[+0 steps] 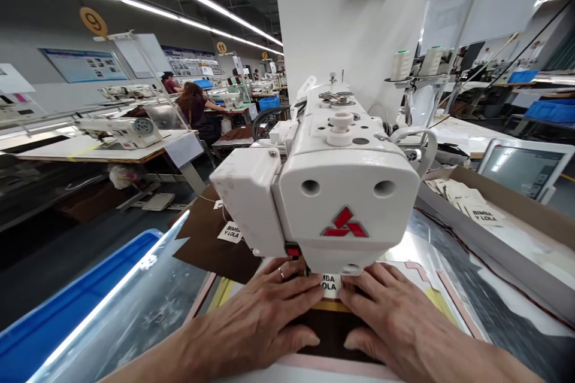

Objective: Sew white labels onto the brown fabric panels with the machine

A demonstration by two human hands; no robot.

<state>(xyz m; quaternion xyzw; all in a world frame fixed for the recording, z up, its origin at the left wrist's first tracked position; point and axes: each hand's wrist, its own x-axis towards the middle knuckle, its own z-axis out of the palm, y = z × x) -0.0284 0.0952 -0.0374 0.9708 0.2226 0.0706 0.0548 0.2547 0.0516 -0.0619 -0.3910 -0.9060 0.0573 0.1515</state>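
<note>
Bin [90, 296], blue and long, was seen at the far left, beside the bright edge of the worktop [173, 293]. Next to it, brown pieces [197, 248] bearing white labels were spread left of the sewing machine [348, 188]. The left hand [256, 311] was laid flat, its fingers outstretched and its index fingertip placed at the left edge of a white label [330, 287]. This label, its lettering partly covered, was positioned below the machine's head, above a yellow strip; a brown piece [330, 326] was exposed between the thumbs. The label's right edge was met by the right hand [395, 311], which was likewise flattened, fingers extended. Farther right, printed labels [471, 203] were contained in a shallow box [498, 257], behind which a screen [525, 167] was propped.
</note>
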